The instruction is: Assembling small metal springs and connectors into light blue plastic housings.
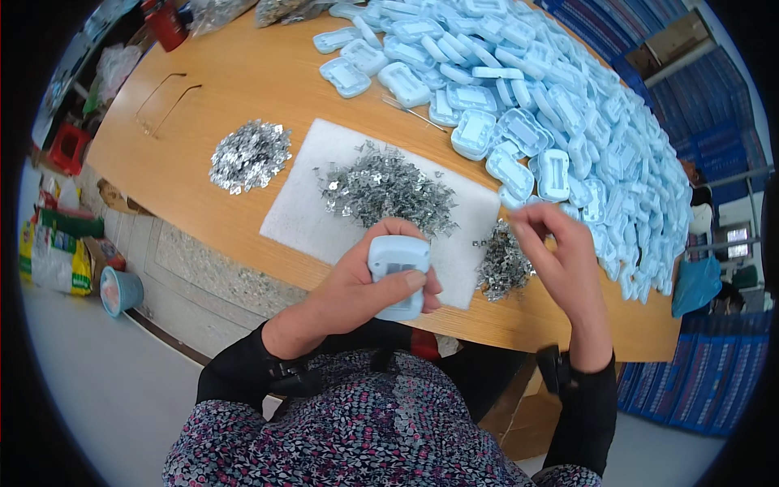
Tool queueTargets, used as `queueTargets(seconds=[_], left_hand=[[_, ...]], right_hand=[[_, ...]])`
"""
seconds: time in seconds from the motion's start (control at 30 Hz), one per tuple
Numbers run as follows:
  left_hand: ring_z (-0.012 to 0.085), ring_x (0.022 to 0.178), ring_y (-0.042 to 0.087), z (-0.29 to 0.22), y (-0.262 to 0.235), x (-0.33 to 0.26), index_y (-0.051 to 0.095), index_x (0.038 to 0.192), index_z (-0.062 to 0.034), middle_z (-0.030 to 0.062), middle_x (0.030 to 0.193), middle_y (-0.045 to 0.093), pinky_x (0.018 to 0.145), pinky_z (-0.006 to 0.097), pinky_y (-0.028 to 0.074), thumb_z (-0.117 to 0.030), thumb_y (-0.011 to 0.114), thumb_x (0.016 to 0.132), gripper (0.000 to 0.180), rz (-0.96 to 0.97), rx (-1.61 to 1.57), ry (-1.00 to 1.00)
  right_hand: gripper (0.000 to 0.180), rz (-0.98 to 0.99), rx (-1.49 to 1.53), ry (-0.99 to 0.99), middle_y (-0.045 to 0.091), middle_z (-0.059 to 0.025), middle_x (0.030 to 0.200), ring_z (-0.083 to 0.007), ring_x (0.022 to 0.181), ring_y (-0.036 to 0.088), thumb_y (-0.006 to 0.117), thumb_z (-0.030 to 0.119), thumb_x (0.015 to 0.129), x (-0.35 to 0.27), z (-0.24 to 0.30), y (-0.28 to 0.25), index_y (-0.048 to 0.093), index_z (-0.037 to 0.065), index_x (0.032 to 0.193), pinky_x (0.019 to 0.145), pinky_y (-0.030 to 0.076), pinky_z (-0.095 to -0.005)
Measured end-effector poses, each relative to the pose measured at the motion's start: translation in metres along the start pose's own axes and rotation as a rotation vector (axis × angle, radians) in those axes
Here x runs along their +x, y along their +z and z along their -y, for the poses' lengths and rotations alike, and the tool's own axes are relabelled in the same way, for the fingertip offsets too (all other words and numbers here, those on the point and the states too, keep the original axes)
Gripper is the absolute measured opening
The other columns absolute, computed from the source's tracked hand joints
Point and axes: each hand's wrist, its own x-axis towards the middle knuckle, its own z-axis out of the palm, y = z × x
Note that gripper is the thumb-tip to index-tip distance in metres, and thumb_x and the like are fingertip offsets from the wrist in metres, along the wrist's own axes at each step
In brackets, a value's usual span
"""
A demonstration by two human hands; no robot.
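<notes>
Pale blue plastic casing (398,272), rounded and palm-sized, sits upright in the left hand (361,288), thumb pressed across its front and fingers wrapped behind, just above the near edge of the wooden table (227,89). Over on the other side, the right hand (564,264) is raised with its fingertips (519,221) pinched together; they look to be nipping something tiny, but what it is, I cannot tell at this size. Directly below that hand lies a small scatter of metal clips (503,264) at the corner of the white foam pad (300,215). On the pad itself there is a bigger heap of shiny clips (388,191), loose and tangled. A second, rounder silver pile (250,156) rests on the bare wood to the left of the pad, well apart from both hands. And look at the far right of the table: a huge mound of matching blue casings (560,105), spilling from the back edge right down toward the right wrist. Down on the floor at left, a blue bucket (121,290) and a yellow-green sack (55,253).
</notes>
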Motion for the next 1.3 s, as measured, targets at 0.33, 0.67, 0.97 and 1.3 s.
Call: queueTargets(seconds=[0.33, 0.67, 0.97, 1.3], left_hand=[[0.0187, 0.090, 0.068, 0.001, -0.003, -0.042, 0.049, 0.128, -0.0041, 0.0104, 0.095, 0.068, 0.081, 0.033, 0.053, -0.015, 0.062, 0.096, 0.036, -0.051, 0.160, 0.018], [0.0200, 0.089, 0.068, -0.012, -0.016, -0.032, 0.047, 0.129, -0.0036, 0.0126, 0.094, 0.068, 0.080, 0.033, 0.053, -0.016, 0.062, 0.095, 0.039, -0.009, 0.155, -0.012], [0.0203, 0.082, 0.068, 0.012, -0.010, -0.018, 0.046, 0.135, -0.0044, 0.0124, 0.094, 0.066, 0.074, 0.031, 0.054, -0.044, 0.049, 0.101, 0.052, 0.060, -0.042, -0.105], [0.0229, 0.078, 0.070, 0.033, 0.040, 0.009, 0.048, 0.132, -0.0039, 0.0141, 0.093, 0.067, 0.069, 0.033, 0.057, -0.057, 0.042, 0.100, 0.062, 0.105, 0.161, -0.357]], right_hand=[[0.017, -0.033, -0.899, -0.401, 0.070, -0.0131, 0.097, -0.0300, 0.092, 0.065, 0.063, 0.020, 0.088, 0.185, -0.008, 0.091, 0.074, 0.008, 0.092, 0.079, 0.051, -0.0430], [0.016, -0.034, -0.728, -0.299, 0.071, -0.0107, 0.078, -0.0296, 0.070, 0.068, 0.063, 0.022, 0.083, 0.188, -0.001, 0.081, 0.074, 0.012, 0.089, 0.064, 0.051, -0.0418], [0.012, -0.244, -0.238, -0.231, 0.061, -0.0069, 0.069, -0.0162, 0.059, 0.057, 0.066, 0.005, 0.082, 0.032, -0.026, -0.019, 0.062, 0.005, 0.093, 0.062, 0.048, -0.0273], [0.015, -0.239, -0.440, -0.001, 0.063, -0.0128, 0.082, -0.0305, 0.074, 0.065, 0.065, -0.003, 0.082, -0.110, -0.154, -0.022, 0.061, 0.004, 0.095, 0.066, 0.051, -0.0372]])
